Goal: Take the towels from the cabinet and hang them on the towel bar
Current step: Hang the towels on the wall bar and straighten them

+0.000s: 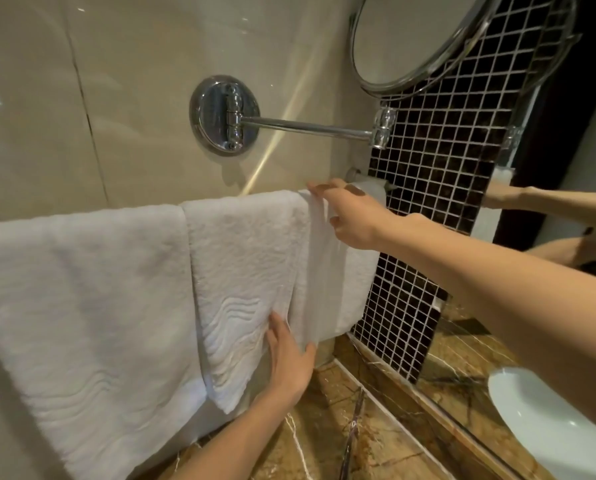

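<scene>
Overhanging towels (248, 271), apparently three: mirror arm (307, 126)

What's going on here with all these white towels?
A person is hanging white towels over the towel bar on a bathroom wall. The large left towel and the middle towel already drape over it. The right hand is at the top of the rightmost towel, near the bar's end; whether it pinches the cloth is unclear. The left hand lies flat low on the towels, as if smoothing them.
</scene>
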`<state>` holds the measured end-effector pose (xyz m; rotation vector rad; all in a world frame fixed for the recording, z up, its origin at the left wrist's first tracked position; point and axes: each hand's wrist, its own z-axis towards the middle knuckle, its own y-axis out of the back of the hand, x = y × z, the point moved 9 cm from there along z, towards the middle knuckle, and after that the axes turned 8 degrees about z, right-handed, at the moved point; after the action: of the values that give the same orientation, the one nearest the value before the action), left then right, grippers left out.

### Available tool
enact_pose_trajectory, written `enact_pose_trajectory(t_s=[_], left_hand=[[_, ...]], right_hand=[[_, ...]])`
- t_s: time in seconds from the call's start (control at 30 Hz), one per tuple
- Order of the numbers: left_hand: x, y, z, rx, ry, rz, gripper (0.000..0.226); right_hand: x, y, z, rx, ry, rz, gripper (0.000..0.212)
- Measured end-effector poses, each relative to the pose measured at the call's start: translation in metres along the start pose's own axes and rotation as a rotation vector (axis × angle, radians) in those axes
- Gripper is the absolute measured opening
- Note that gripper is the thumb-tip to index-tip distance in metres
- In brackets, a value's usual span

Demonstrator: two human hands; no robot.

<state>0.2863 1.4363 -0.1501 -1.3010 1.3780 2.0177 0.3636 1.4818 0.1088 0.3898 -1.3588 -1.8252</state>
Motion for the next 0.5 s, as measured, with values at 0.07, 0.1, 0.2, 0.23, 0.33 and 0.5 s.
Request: enact_pose_trajectory(t_s=[0.07,0.1,0.2,0.23,0.33,0.5], left_hand=[[0.004,0.001,0.004,-0.015,0.010,-0.013,0.101],[0.006,0.001,0.005,-0.029,0.024,-0.018,0.104],[0.011,-0.002,0.006,-0.038,0.066,-0.033,0.111],[0.012,-0.004,0.006,-0.035,0.072,-0.059,0.110],[0.014,-0.010,0.006,-0.042,0.079,-0.101,0.088],[0.015,-0.020,0.007,0.022,0.051,-0.096,0.052]], right_hand=[[-0.002,-0.002,0.003,0.003,-0.010,-0.007,0.065],[-0.004,-0.003,0.005,0.007,-0.019,-0.006,0.065],[-0.005,-0.001,0.007,0.012,-0.034,-0.003,0.064],[-0.005,-0.001,0.007,0.016,-0.037,-0.004,0.065],[-0.006,-0.002,0.007,0.026,-0.043,-0.001,0.067],[-0.010,-0.004,0.009,0.026,-0.053,0.020,0.070]])
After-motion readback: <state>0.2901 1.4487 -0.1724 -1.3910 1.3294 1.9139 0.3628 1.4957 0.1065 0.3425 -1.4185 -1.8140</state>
